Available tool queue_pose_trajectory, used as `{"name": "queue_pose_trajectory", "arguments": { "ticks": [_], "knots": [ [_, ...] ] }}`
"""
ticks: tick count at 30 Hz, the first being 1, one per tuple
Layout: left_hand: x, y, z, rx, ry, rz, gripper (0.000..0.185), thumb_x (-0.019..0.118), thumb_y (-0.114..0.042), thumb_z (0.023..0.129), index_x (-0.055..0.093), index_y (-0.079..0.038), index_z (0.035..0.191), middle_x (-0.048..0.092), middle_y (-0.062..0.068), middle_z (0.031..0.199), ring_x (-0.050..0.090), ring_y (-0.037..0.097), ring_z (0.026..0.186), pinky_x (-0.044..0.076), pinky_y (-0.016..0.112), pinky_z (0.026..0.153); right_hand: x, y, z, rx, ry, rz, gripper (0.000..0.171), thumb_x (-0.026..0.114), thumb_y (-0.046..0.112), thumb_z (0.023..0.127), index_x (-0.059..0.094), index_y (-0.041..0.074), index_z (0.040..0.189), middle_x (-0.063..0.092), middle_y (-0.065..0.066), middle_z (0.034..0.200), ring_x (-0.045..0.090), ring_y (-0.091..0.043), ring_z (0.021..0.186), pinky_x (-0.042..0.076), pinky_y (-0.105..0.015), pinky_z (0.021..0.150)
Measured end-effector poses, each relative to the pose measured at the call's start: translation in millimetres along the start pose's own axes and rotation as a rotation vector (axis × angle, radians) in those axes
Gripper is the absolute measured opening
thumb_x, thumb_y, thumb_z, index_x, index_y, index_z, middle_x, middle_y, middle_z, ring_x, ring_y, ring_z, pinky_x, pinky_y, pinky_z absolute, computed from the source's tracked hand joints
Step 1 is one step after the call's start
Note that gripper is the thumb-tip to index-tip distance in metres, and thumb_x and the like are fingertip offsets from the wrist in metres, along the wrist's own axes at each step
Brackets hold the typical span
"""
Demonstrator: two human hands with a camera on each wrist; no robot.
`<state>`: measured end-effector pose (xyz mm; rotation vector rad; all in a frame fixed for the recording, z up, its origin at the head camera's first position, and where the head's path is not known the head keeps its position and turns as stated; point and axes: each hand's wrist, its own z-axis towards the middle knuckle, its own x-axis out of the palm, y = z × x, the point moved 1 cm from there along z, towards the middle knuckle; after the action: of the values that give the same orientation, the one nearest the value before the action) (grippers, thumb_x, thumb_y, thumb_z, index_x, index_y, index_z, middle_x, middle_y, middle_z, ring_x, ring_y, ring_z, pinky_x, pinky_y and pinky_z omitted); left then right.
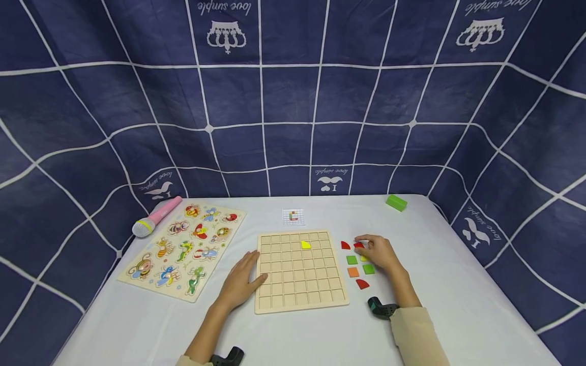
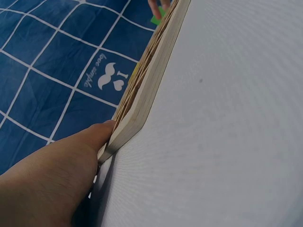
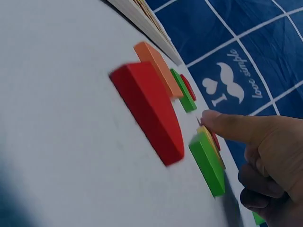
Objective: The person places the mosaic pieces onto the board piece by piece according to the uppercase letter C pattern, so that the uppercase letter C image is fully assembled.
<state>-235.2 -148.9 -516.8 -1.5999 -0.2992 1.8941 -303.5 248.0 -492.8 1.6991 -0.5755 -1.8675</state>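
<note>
My left hand [image 1: 239,282] rests along the left edge of a wooden grid board [image 1: 293,308], fingers extended and thumb over its rim. In the left wrist view, the thumb [image 2: 97,135] lies against the board's edge. One yellow quarter-round piece [image 1: 305,245] sits in a cell near the board's top. Right of the board, my right hand [image 1: 381,252] has thumb and index finger around a red quarter-round piece [image 1: 359,245]. In the right wrist view, a yellow piece [image 3: 213,142] and a green block [image 3: 207,163] stand just under the right hand [image 3: 270,156].
More loose pieces lie nearby: red [image 1: 345,245], green [image 1: 351,260], orange [image 1: 353,272] and red [image 1: 362,283]. A small pattern card [image 1: 293,217] is behind the board. An insect puzzle [image 1: 183,249] and pink toy microphone [image 1: 157,217] lie left, a green block [image 1: 396,202] back right.
</note>
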Motion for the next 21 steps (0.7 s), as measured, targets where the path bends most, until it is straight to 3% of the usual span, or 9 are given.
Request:
{"name": "queue_pose_trajectory", "arguments": {
  "ticks": [6,12,21],
  "knots": [
    [0.1,-0.2,-0.5,-0.007,0.006,-0.001,0.071,0.062,-0.041,0.087,0.036,-0.005,0.141,0.034,0.014,0.145,0.024,0.032,0.135,0.019,0.049,0.109,-5.1,-10.0,-2.7,0.021,0.009,0.002,0.036,0.075,0.029,0.077,0.069,0.01,0.108,0.037,-0.002,0.055,0.035,-0.017,0.053,0.028,-0.026,0.048],
    [1.5,0.4,-0.5,-0.01,0.014,0.001,0.071,0.061,-0.041,0.087,0.035,-0.005,0.142,0.033,0.013,0.145,0.024,0.031,0.136,0.019,0.048,0.11,-8.8,-17.9,-3.5,0.002,0.002,0.001,0.033,0.074,0.021,0.079,0.069,0.008,0.109,0.037,-0.001,0.056,0.034,-0.016,0.053,0.027,-0.026,0.048],
    [-0.2,-0.7,-0.8,-0.009,0.014,-0.002,0.071,0.061,-0.04,0.087,0.035,-0.004,0.142,0.033,0.013,0.146,0.023,0.031,0.136,0.019,0.048,0.11,-5.3,-17.0,-1.5,-0.017,0.002,-0.006,0.033,0.073,0.023,0.08,0.068,0.012,0.111,0.037,-0.002,0.055,0.035,-0.017,0.051,0.028,-0.027,0.049]
  ]
}}
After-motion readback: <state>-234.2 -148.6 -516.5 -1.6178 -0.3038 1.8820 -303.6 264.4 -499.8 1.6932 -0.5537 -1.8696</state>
